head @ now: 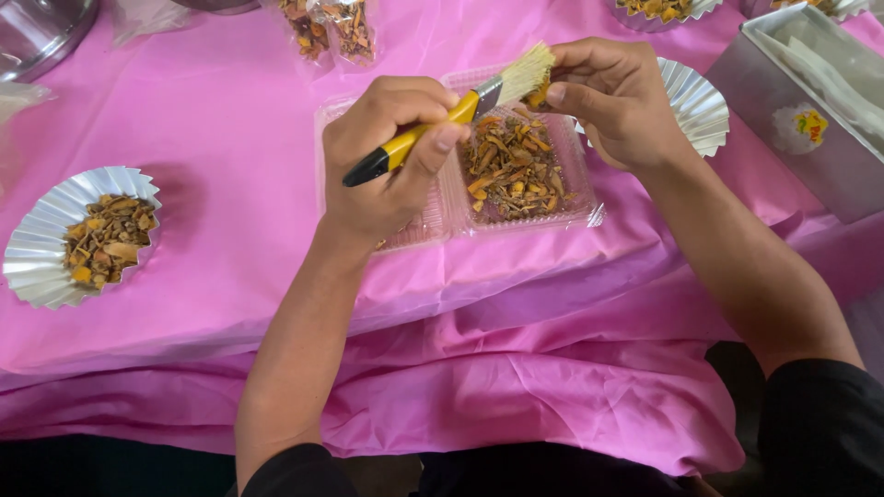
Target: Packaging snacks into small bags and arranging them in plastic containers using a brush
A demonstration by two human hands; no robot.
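My left hand [385, 155] grips a paintbrush [451, 112] with a yellow and black handle, its pale bristles pointing up to the right. My right hand [615, 97] pinches a small orange-brown dried piece [539, 95] right at the bristles. Both hands hover over an open clear plastic clamshell box [589, 213] on the pink tablecloth. Its right half holds a heap of dried orange and brown root pieces [511, 166]. The left half is mostly hidden under my left hand.
A fluted foil cup [37, 244] with dried pieces sits at the left. Another foil cup [700, 106] lies behind my right hand. A grey metal box [810, 138] stands at the right, clear bags of dried pieces [330, 29] at the back, a metal bowl [37, 32] top left.
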